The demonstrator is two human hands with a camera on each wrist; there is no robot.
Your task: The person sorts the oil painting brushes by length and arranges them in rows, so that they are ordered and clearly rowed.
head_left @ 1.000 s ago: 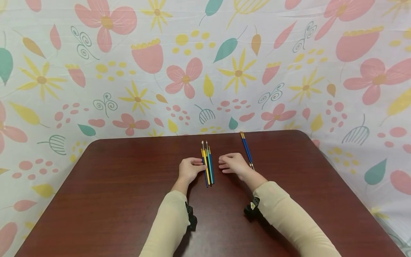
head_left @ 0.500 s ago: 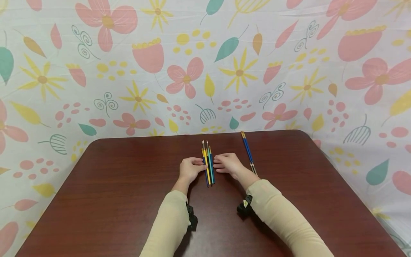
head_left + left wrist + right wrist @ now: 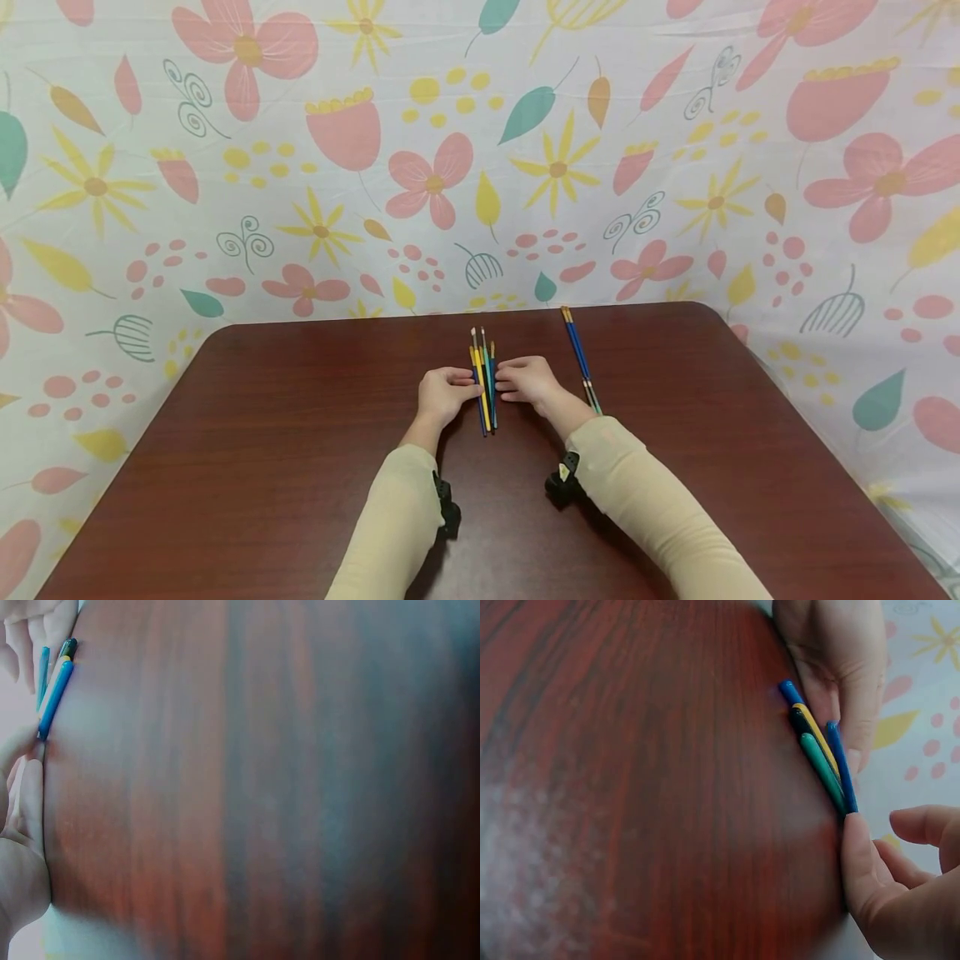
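Several thin paintbrushes (image 3: 485,408) with blue, yellow, black and teal handles lie side by side in a loose bunch on the table, bristles pointing away. My left hand (image 3: 441,395) rests at the bunch's left side, thumb tip against the brushes. From the right, my right hand (image 3: 534,383) touches the bunch with extended fingers. In the right wrist view, one fingertip (image 3: 855,825) meets a blue brush (image 3: 840,757) that lies at an angle to the teal brush (image 3: 821,765); another digit stands apart. The left wrist view shows only the brushes' handle ends (image 3: 56,697).
Farther right on the brown table (image 3: 300,467), more brushes lie apart from the bunch: blue ones (image 3: 576,342) near the back edge, with others (image 3: 591,396) partly behind my right forearm. A flower-print cloth (image 3: 435,100) hangs behind the table.
My right hand has moved left to the bunch, and the brushes on its right side have shifted left, a blue one now slanting across. My left hand has stayed in place.
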